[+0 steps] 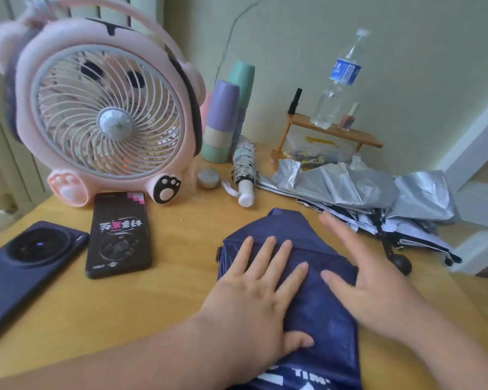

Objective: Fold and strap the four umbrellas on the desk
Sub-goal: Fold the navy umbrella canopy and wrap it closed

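Left grip (261, 288) is lying flat on the navy umbrella (289, 228), fingers straight and spread. It seems to be pinning the gathered cloth to the tabletop (181, 291) so the pleats are not springing open. Right grip (369, 280), also spread and holding nothing, is resting along the cloth's 3 o'clock edge. Its fingertips are blurred, so I cannot tell whether it is smoothing or only steadying.

The navy umbrella is lying at the near middle of the tabletop, running from 6 toward 12 o'clock, flattened but not yet rolled or strapped. At 12 o'clock a white umbrella (244, 167) is lying rolled tight beside the fan (107, 119), apparently finished and set out of the way. At 2 o'clock a silver umbrella (364, 187) is sprawling loose, waiting its turn. Black-and-white cloth is showing under it, but I cannot tell whether that is a fourth umbrella. Phones (119, 235) are sitting at 9 o'clock, well apart from the work. The flattening is probably preparing the canopy for rolling.
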### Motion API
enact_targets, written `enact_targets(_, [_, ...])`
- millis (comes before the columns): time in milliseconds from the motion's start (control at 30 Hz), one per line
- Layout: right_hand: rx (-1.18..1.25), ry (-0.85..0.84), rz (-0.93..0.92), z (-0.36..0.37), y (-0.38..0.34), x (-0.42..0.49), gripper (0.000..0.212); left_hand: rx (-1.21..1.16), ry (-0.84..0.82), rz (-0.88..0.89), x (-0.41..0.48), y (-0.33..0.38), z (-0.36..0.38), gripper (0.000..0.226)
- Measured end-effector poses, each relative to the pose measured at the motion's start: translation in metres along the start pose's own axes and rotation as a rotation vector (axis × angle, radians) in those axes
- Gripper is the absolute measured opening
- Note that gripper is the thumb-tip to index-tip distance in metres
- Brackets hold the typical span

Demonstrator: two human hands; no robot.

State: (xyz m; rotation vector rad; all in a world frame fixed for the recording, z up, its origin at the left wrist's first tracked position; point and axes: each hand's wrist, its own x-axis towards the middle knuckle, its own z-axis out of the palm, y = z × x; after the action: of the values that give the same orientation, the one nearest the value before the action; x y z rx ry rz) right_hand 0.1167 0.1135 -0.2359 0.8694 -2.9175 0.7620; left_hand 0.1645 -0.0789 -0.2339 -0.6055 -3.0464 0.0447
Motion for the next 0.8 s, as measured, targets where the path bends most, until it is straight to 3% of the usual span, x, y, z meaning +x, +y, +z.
enact_targets(67, [0.193, 0.277, 0.109, -0.010, 0.008, 0.037, 0.076, -0.117, -0.091, -0.025, -0.028, 0.014, 0.049, 0.081])
enact_targets(100, [0.235, 0.318, 0.218, -0.013, 0.008, 0.058, 0.073, -0.067, -0.100, -0.030, -0.031, 0.017, 0.050, 0.077])
enact_targets(167, [0.282, 0.159, 0.475, -0.014, 0.006, 0.098, 0.073, -0.080, -0.062, -0.014, -0.023, 0.014, 0.045, 0.075])
enact_targets(267, [0.378, -0.174, 0.714, -0.008, -0.004, 0.129, 0.047, -0.115, -0.055, 0.006, -0.026, 0.017, 0.049, 0.081])
enact_targets(333, [0.381, -0.196, 0.711, -0.001, -0.002, 0.142, 0.040, -0.125, -0.036, 0.008, -0.027, 0.014, 0.051, 0.084])
enact_targets(433, [0.414, -0.133, 0.696, 0.002, 0.004, 0.154, 0.047, -0.170, -0.027, 0.020, -0.027, 0.010, 0.050, 0.085])
enact_targets(500, [0.546, -0.185, 0.704, 0.001, 0.005, 0.159, 0.047, -0.176, -0.013, 0.021, -0.026, 0.009, 0.051, 0.085])
enact_targets(600, [0.730, -0.287, 0.652, -0.001, 0.000, 0.158, 0.024, -0.177, -0.019, 0.015, -0.025, 0.009, 0.050, 0.085])
enact_targets(667, [0.778, -0.290, 0.583, -0.004, 0.002, 0.160, 0.028, -0.170, -0.029, 0.009, -0.026, 0.010, 0.049, 0.085])
enact_targets(800, [0.948, -0.094, 0.457, -0.013, 0.005, 0.160, 0.040, -0.177, -0.026, -0.001, -0.027, 0.012, 0.050, 0.085])
